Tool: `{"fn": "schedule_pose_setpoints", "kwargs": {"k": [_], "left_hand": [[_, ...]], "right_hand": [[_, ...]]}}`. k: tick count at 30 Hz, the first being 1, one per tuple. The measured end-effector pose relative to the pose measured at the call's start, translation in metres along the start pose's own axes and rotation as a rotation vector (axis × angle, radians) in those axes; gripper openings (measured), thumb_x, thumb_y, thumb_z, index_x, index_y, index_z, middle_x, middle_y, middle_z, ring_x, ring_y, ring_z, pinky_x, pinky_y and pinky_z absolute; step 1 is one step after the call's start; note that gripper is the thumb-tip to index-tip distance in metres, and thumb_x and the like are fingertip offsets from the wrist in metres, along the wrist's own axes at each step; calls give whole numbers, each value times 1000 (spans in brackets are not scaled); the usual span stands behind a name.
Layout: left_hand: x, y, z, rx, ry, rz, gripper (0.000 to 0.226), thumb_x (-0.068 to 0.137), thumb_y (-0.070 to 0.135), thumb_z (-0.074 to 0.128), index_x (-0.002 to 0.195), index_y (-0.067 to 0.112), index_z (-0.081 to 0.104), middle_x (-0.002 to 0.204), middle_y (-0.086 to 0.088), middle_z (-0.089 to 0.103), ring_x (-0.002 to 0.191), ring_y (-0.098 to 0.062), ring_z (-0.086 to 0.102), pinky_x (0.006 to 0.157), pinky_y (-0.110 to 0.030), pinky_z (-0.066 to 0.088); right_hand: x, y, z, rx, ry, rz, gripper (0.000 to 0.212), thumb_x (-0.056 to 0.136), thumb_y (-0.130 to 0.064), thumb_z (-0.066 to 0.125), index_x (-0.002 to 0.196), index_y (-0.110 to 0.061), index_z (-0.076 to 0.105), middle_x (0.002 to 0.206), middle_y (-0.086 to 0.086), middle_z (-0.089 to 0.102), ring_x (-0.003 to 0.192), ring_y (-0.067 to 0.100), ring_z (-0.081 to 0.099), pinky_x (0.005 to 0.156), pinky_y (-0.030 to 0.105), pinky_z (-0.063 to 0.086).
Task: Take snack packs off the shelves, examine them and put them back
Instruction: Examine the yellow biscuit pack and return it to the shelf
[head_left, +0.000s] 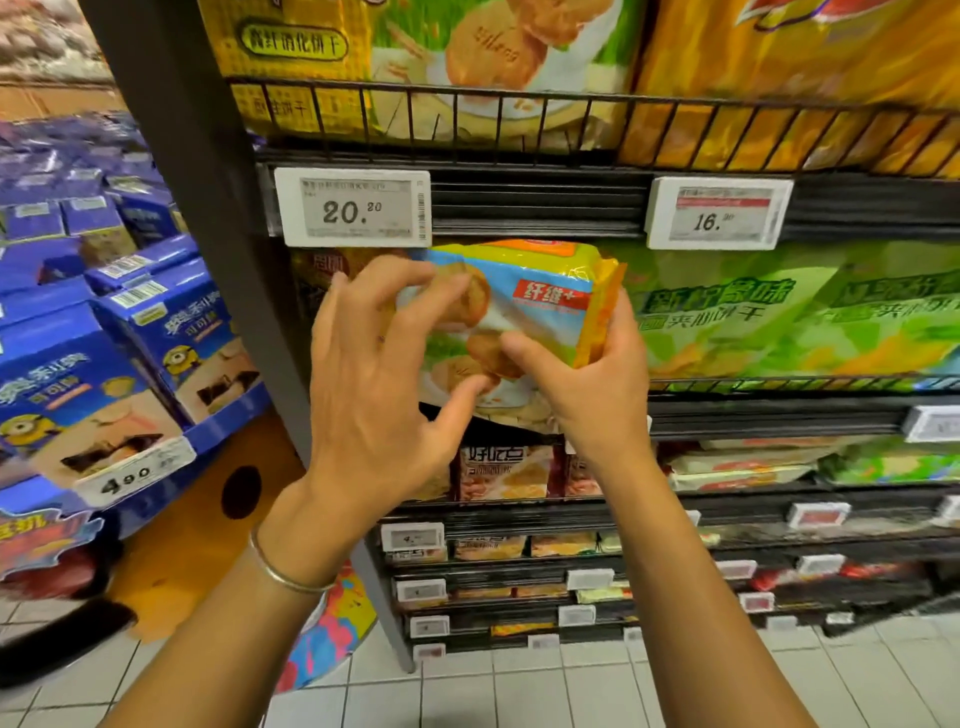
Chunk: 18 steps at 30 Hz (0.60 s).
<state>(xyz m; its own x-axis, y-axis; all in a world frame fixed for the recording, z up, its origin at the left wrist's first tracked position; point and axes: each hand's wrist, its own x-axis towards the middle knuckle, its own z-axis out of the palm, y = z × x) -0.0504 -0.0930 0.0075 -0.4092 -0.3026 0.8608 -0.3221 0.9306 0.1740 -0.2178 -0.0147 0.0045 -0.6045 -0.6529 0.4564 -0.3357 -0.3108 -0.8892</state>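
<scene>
A yellow, blue and white biscuit pack (540, 306) sits tilted at the front of the second shelf, just under the 20.20 price tag (353, 208). My right hand (587, 384) grips its right end, thumb across the front and fingers behind. My left hand (374, 364) is at the pack's left side with fingers spread; its fingertips and thumb touch the front face without curling round it.
Green biscuit packs (779, 312) fill the same shelf to the right. Larger yellow packs (415, 52) stand behind a wire rail (519, 111) above. Lower shelves (571, 519) hold smaller packs. Blue snack boxes (104, 364) are stacked on a display at the left.
</scene>
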Motion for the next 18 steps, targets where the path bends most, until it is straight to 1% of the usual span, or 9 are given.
{"fn": "schedule_pose_setpoints", "kwargs": {"k": [2, 3, 5, 7, 9, 11, 14, 16, 18], "left_hand": [[0, -1, 4, 89, -125, -22, 95, 81, 44, 80, 156, 7, 36, 154, -12, 39, 145, -31, 40, 121, -49, 31], [1, -2, 5, 144, -182, -41, 102, 81, 52, 77, 160, 7, 29, 155, -14, 37, 144, -33, 40, 118, -45, 31], [2, -7, 8, 255, -245, -100, 111, 77, 65, 73, 161, 10, 25, 144, -15, 42, 131, -35, 45, 105, -47, 37], [8, -14, 7, 344, -240, -140, 111, 68, 79, 67, 151, 11, 36, 122, -12, 52, 109, -32, 45, 90, -46, 34], [16, -20, 7, 402, -210, -171, 103, 60, 86, 63, 129, 12, 44, 102, -13, 55, 94, -30, 40, 81, -44, 30], [20, -23, 10, 437, -213, -215, 92, 58, 85, 69, 110, 14, 40, 90, -17, 54, 87, -34, 46, 80, -47, 34], [18, -24, 15, 430, -224, -262, 88, 61, 76, 80, 107, 16, 36, 87, -22, 52, 84, -42, 53, 80, -52, 42], [16, -22, 17, 411, -187, -265, 84, 63, 70, 79, 110, 15, 38, 91, -23, 51, 87, -42, 51, 80, -52, 43], [17, -21, 19, 379, -131, -287, 79, 65, 66, 75, 113, 14, 39, 97, -23, 52, 94, -39, 46, 81, -52, 41]], "right_hand": [[3, -2, 0, -51, -15, 2, 55, 72, -52, 85, 117, -36, 58, 109, -14, 74, 100, 3, 72, 83, 29, 61], [4, -4, 0, -78, -26, 0, 53, 72, -55, 83, 116, -37, 58, 107, -15, 74, 98, 1, 72, 82, 27, 60], [7, -6, 1, -110, -54, 2, 51, 73, -60, 79, 114, -39, 57, 106, -15, 74, 96, -1, 71, 79, 24, 59], [7, -6, 1, -99, -108, 14, 48, 77, -58, 78, 116, -40, 56, 107, -16, 74, 98, -1, 71, 79, 21, 58], [6, -4, -1, -69, -202, 24, 45, 82, -54, 75, 120, -41, 55, 114, -14, 73, 104, 2, 70, 85, 21, 57], [6, -3, -1, -47, -329, 48, 46, 85, -51, 69, 127, -46, 52, 126, -2, 64, 114, 3, 63, 96, 25, 53], [8, -3, 0, -132, -398, 57, 46, 86, -43, 66, 129, -40, 48, 128, 8, 50, 112, -2, 54, 97, 21, 48], [5, -1, 3, -204, -295, 36, 41, 90, -36, 70, 124, -29, 47, 120, 3, 58, 107, 6, 61, 91, 29, 53], [0, 2, 7, -229, -141, 11, 41, 93, -30, 73, 121, -25, 44, 107, -4, 65, 93, 7, 66, 77, 21, 53]]}}
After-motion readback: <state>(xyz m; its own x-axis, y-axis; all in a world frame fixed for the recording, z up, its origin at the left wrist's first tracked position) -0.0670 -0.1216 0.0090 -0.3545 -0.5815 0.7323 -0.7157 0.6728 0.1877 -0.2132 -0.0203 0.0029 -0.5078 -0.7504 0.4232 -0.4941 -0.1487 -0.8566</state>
